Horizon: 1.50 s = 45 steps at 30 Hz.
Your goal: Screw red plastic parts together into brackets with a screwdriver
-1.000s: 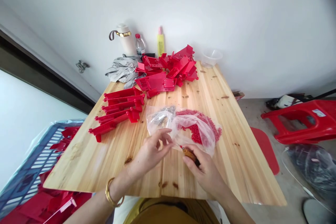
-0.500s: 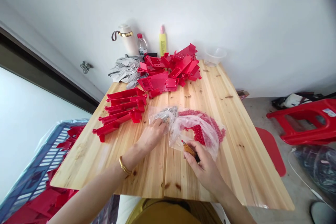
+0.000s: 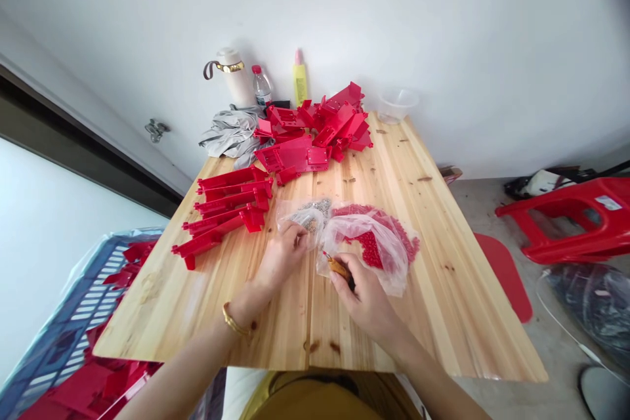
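Note:
My left hand (image 3: 284, 253) is closed in a pinch at the near edge of a clear plastic bag of small metal pieces (image 3: 322, 207). Whatever its fingertips hold is too small to make out. In my right hand (image 3: 368, 294) is a screwdriver (image 3: 340, 268) with an amber handle, its tip pointing up and left towards the left hand. Just beyond the right hand, a clear bag (image 3: 339, 228) lies open with small red pieces (image 3: 370, 249) in it. Left of the bags, several red plastic parts (image 3: 231, 200) stand in a row.
A heap of red parts (image 3: 315, 131) lies at the back beside a grey cloth (image 3: 231, 134). Along the wall stand a flask (image 3: 236, 82), a water bottle (image 3: 262, 86), a yellow tube (image 3: 300, 82) and a clear bowl (image 3: 396, 107). A blue crate (image 3: 63, 335) is at left, a red stool (image 3: 566, 223) at right.
My left hand has drawn back slightly from the metal pieces, fingertips pinched. The right hand has brought the screwdriver left and a little up, closer to the left hand. The view has shifted slightly.

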Each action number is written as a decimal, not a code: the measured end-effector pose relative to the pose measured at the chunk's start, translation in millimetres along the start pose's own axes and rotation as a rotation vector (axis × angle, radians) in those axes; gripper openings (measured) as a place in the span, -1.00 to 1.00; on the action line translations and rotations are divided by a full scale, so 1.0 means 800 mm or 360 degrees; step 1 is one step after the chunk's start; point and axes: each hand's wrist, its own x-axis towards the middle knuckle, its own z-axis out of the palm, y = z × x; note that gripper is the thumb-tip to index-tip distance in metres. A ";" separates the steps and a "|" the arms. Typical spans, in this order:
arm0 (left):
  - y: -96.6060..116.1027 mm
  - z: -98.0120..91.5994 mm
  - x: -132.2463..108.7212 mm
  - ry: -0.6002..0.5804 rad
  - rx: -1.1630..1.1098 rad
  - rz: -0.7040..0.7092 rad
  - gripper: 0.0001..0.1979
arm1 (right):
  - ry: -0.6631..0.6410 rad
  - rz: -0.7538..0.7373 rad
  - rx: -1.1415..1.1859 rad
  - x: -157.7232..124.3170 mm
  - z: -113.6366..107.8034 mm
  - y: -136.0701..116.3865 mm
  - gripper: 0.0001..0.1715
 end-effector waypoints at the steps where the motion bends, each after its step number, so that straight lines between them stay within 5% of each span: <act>1: 0.007 -0.001 -0.004 0.0034 -0.0241 -0.0161 -0.89 | 0.0024 -0.0015 -0.0033 0.003 0.003 0.001 -0.81; 4: 0.032 -0.006 -0.018 -0.0013 -0.0928 -0.0622 -0.83 | 0.0056 -0.0050 -0.0141 0.011 0.011 0.002 -0.82; 7: 0.053 -0.010 -0.026 -0.0023 -0.1279 -0.0784 -0.78 | 0.0060 -0.0091 -0.0200 0.013 0.016 0.000 -0.83; 19: 0.066 -0.011 -0.042 0.0089 -0.1398 -0.0713 -0.77 | 0.0047 -0.0146 -0.0192 0.001 0.022 -0.001 -0.80; 26: 0.070 -0.022 -0.036 -0.0229 -0.1598 -0.0767 -0.73 | 0.0034 -0.0187 0.0082 0.005 0.010 -0.004 -0.80; 30: 0.069 -0.054 0.024 -0.0486 -0.0851 -0.0197 -0.66 | 0.0173 -0.0113 0.0213 0.009 -0.005 -0.009 -0.76; 33: 0.057 -0.073 0.122 -0.0277 0.0262 0.0340 -0.68 | 0.0299 -0.0055 0.0235 0.009 -0.012 -0.006 -0.75; 35: 0.044 -0.074 0.192 -0.0359 0.0907 0.0352 -0.66 | 0.0325 -0.0034 0.0238 0.008 -0.012 -0.001 -0.75; 38: 0.022 -0.059 0.265 -0.0442 0.1131 0.0278 -0.58 | 0.0324 -0.0026 0.0280 0.005 -0.007 0.005 -0.68; 45: -0.003 -0.038 0.295 -0.0462 0.1266 0.0214 -0.47 | 0.0329 -0.0047 0.0334 -0.002 -0.006 0.012 -0.66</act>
